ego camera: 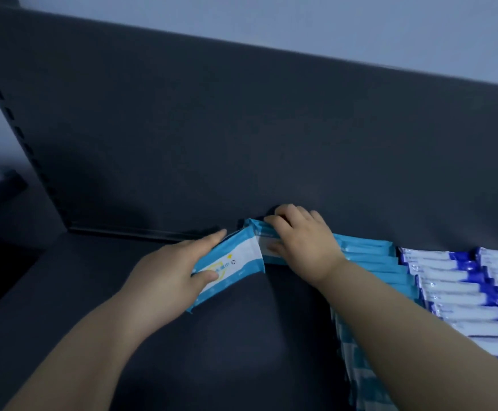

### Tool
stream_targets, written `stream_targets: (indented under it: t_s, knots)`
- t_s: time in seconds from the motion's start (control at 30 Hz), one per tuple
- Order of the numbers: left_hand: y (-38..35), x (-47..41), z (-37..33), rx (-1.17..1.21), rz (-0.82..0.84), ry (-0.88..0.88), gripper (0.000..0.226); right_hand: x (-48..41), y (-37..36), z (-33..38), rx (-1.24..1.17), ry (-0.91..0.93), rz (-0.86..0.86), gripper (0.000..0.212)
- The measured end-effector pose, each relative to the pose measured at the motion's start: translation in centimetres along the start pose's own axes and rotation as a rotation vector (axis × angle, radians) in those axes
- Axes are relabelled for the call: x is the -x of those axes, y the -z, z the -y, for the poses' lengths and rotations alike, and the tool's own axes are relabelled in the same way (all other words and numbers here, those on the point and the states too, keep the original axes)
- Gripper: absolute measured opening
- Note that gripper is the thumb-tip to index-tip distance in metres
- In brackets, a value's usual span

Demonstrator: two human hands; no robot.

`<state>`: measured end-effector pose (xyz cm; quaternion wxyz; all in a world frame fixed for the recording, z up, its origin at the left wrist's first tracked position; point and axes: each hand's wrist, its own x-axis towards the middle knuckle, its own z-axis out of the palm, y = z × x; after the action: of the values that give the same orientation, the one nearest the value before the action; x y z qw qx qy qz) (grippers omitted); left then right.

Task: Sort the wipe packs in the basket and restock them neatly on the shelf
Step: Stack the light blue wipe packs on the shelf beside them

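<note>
Restocking in hand: the left hand (164, 271) has its grip clamped on a light-blue pack (233, 266) at the rear of the shelf (108, 307). The right hand (301, 235) grips the row (369, 256) at its end (basket unseen). Next, I'd judge, slot it in upright.

Dark-blue packs (464, 280) partly beyond the right edge, print seemingly too blurred.
</note>
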<state>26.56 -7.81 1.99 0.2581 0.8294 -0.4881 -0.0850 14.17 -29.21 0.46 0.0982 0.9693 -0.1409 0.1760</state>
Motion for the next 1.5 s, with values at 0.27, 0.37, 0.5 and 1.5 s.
stream_targets:
  t_s: [0.27,0.37,0.5,1.5]
  knots:
    - [0.7,-1.8,0.3,-0.006,0.160,-0.203,0.061,-0.5,1.2,-0.5,-0.289,0.044,0.109,0.032]
    - [0.3,-2.1,0.3,-0.033,0.176,-0.243,0.061,-0.5,2.0,-0.7,-0.336,0.042,0.079,0.026]
    - [-0.2,-2.5,0.2,-0.080,0.147,-0.269,0.061,-0.5,2.4,-0.5,-0.305,0.022,0.163,0.029]
    - [-5.7,-6.2,-2.9,-0.471,0.035,-0.679,0.065,-1.6,3.2,-1.3,-0.418,-0.018,0.226,0.027]
